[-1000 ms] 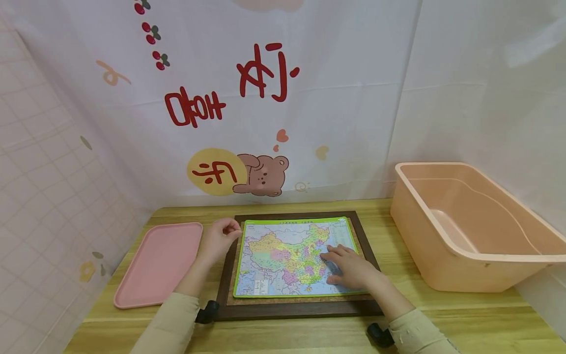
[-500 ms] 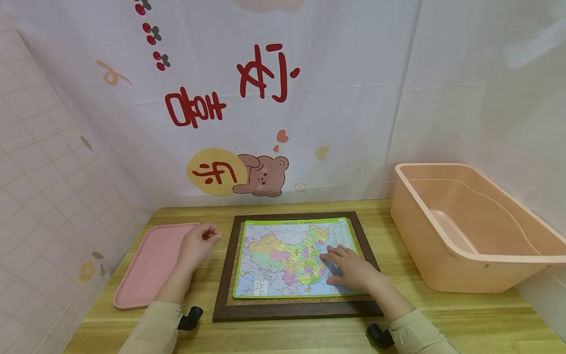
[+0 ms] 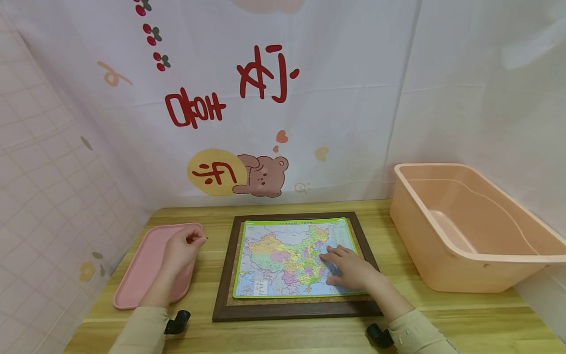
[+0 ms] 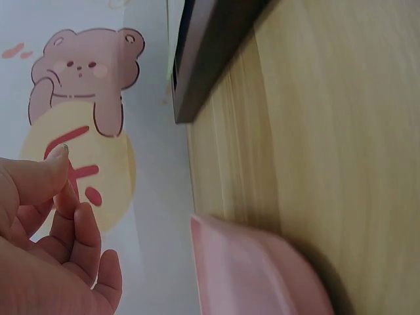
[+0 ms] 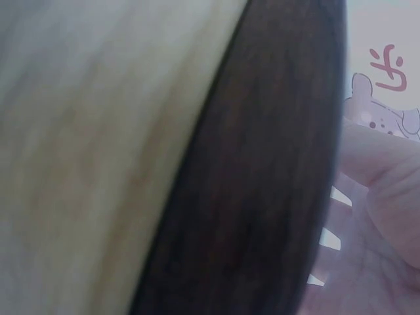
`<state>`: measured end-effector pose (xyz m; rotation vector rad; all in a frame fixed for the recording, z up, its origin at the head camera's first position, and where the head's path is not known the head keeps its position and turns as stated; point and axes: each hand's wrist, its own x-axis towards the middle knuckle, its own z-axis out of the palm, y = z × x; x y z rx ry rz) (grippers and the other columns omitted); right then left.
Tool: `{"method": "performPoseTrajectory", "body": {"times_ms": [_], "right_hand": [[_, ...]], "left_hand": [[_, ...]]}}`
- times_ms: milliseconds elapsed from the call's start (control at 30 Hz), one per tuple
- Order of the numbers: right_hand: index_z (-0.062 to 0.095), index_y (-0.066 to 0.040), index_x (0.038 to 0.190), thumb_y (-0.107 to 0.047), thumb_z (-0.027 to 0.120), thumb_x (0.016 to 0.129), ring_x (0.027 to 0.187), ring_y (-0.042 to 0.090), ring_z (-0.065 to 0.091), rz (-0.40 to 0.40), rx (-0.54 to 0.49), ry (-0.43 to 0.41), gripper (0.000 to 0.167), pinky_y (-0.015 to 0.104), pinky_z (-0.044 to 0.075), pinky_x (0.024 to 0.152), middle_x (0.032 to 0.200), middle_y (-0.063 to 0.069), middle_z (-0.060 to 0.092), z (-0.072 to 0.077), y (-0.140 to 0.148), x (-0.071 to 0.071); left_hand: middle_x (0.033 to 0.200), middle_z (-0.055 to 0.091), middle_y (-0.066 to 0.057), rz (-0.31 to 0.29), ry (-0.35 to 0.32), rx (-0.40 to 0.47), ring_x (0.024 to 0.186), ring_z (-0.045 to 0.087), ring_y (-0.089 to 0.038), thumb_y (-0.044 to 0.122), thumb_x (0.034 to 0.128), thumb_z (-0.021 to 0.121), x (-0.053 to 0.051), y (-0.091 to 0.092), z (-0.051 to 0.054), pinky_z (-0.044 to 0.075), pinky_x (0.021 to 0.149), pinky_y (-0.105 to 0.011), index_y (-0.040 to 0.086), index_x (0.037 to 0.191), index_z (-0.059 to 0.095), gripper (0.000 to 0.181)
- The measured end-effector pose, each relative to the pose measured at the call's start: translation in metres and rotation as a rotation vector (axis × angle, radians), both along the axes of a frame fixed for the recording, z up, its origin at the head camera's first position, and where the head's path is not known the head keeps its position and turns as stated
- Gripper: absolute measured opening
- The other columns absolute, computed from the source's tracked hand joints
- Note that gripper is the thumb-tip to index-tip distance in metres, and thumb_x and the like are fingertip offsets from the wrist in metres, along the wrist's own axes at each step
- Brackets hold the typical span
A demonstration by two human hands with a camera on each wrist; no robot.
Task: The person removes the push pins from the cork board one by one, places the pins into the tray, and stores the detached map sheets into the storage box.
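My left hand (image 3: 180, 250) is raised over the right side of the pink tray (image 3: 141, 265). Thumb and forefinger pinch a tiny shiny thing (image 4: 64, 148), too small to identify; the other fingers curl loosely in the left wrist view. Across the table, my right hand (image 3: 349, 268) rests with spread fingers on the right part of a green-edged map (image 3: 283, 255). Beneath the map is a cork board (image 3: 292, 300) with a dark wooden frame (image 3: 292, 310). The right wrist view shows the frame close up beside the palm and hides what lies under the fingers.
A deep peach-coloured tub (image 3: 438, 246) stands to the right of the board. The wooden table (image 3: 274, 339) ends at a white printed cloth (image 3: 345, 123) behind. Bare wood separates tray and board.
My left hand has moved left, from the upper left edge of the framed board to over the tray, still pinching the tiny thing. The right hand and map stay put.
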<state>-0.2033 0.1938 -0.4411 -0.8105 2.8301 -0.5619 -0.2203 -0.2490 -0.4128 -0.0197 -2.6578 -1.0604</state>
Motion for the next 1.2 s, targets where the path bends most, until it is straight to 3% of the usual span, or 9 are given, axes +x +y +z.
{"method": "performPoseTrajectory", "body": {"times_ms": [400,700,1200], "right_hand": [[0.053,-0.007,0.142,-0.033,0.075,0.088,0.138,0.050,0.030,-0.008,0.008,0.001,0.064,0.067,0.036,0.101,0.152,0.022,0.038,0.001,0.000,0.000],[0.053,-0.008,0.142,-0.033,0.074,0.089,0.138,0.050,0.030,-0.004,0.007,-0.003,0.063,0.067,0.036,0.101,0.152,0.022,0.038,0.000,0.000,0.000],[0.055,-0.009,0.140,-0.035,0.076,0.087,0.136,0.050,0.034,-0.004,0.014,0.006,0.063,0.065,0.037,0.102,0.150,0.022,0.041,0.001,0.000,-0.002]], "left_hand": [[0.081,0.060,-0.007,0.042,0.027,-0.073,0.077,0.055,-0.025,0.009,0.0917,0.070,0.005,-0.031,-0.008,0.044,0.069,-0.039,0.003,0.090,0.065,0.009],[0.083,0.062,-0.009,0.072,-0.006,-0.095,0.076,0.053,-0.022,0.009,0.0901,0.071,0.004,-0.050,-0.016,0.044,0.069,-0.036,0.001,0.089,0.065,0.010],[0.079,0.060,-0.008,0.027,-0.092,-0.090,0.069,0.048,-0.019,0.006,0.0924,0.067,-0.001,-0.074,-0.018,0.041,0.063,-0.033,-0.002,0.088,0.064,0.010]]}}
